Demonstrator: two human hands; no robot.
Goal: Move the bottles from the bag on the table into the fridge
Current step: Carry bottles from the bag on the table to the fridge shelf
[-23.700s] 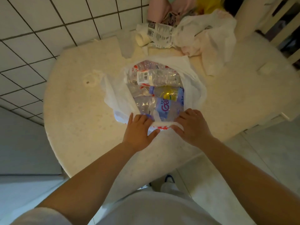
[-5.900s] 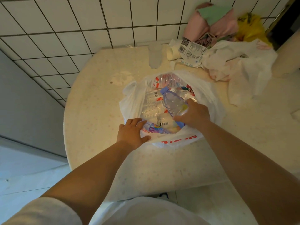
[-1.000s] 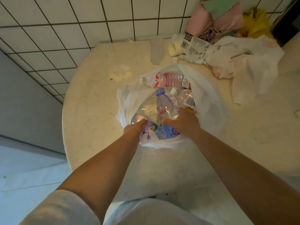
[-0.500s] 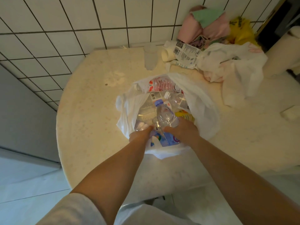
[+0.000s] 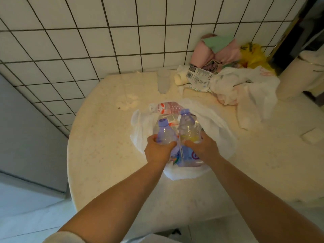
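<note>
A white plastic bag (image 5: 213, 120) lies open on the round cream table (image 5: 105, 155), with several clear bottles inside. My left hand (image 5: 158, 149) grips a clear bottle with a purple cap (image 5: 164, 133), held upright above the bag. My right hand (image 5: 203, 149) grips a second purple-capped bottle (image 5: 188, 126), also upright, right beside the first. A bottle with a red label (image 5: 166, 107) lies on its side at the bag's far rim. The fridge is out of view.
Against the tiled wall at the back stand an empty clear cup (image 5: 164, 81), a paper roll with torn packaging (image 5: 194, 78), crumpled white bags (image 5: 245, 88) and pink and yellow bundles (image 5: 219, 51). A white bin (image 5: 301, 74) stands at the right. Crumbs (image 5: 128, 102) lie left of the bag.
Both hands have risen out of the bag. My left hand now holds a second purple-capped bottle, and the right one's bottle stands higher than half a second ago.
</note>
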